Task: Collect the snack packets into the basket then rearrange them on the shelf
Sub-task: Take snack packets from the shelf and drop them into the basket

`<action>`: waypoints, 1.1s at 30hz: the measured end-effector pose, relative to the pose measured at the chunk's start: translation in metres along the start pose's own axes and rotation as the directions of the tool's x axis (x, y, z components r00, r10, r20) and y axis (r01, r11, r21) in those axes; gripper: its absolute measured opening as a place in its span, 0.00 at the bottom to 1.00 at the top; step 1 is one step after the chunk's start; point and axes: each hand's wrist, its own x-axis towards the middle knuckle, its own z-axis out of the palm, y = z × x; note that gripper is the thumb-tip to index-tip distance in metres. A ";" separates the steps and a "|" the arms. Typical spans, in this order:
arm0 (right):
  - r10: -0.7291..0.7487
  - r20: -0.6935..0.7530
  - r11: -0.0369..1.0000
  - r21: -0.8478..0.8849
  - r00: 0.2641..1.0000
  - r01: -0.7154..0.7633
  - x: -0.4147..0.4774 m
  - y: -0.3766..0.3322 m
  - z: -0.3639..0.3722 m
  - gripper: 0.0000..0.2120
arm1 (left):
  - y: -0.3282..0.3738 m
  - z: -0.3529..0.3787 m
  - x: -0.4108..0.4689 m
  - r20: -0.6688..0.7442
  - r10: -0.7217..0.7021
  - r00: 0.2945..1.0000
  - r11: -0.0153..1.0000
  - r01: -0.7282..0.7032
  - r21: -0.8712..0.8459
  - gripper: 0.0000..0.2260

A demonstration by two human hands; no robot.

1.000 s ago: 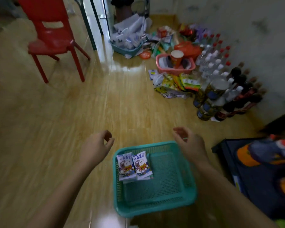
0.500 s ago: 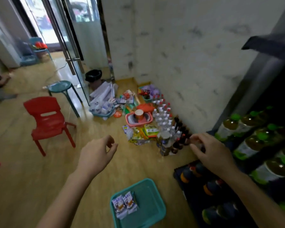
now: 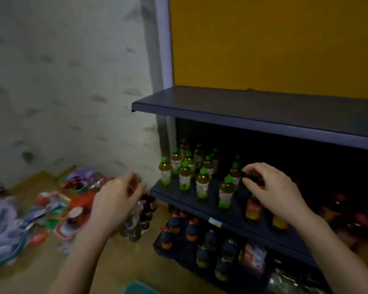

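Observation:
Only a corner of the teal basket (image 3: 136,288) shows at the bottom edge; the packets inside it are out of view. Blurred snack packets (image 3: 51,209) lie in a heap on the floor at the left. My left hand (image 3: 117,200) hovers over the floor by the shelf's left end, fingers loosely curled, holding nothing. My right hand (image 3: 272,192) is raised in front of the middle shelf board, close to the green-capped bottles (image 3: 185,177), and it also holds nothing. The upper shelf board (image 3: 253,111) is dark blue and bare.
A yellow panel backs the shelf. Dark bottles with orange labels (image 3: 191,230) fill the lowest level. More bottles (image 3: 140,219) stand on the floor against the wall. A pink basket with a paper cup (image 3: 70,225) sits among the floor clutter.
My view has swung up and right, from the floor and basket to the shelf. Both hands have risen away from the basket, the right one toward the middle shelf.

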 end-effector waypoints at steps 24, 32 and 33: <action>0.400 -0.426 0.861 -0.130 0.812 -0.492 -0.164 0.329 -0.300 0.12 | 0.544 0.127 0.016 0.005 0.471 0.882 0.722 -0.383 -0.576 0.06; 0.457 -0.413 0.843 -0.082 0.788 -0.531 -0.099 0.400 -0.338 0.18 | 0.669 0.183 0.046 0.207 0.366 0.907 0.817 -0.207 -0.539 0.18; 0.482 -0.390 0.827 -0.093 0.785 -0.554 -0.091 0.407 -0.341 0.20 | 0.681 0.190 0.050 0.250 0.358 0.900 0.831 -0.185 -0.524 0.23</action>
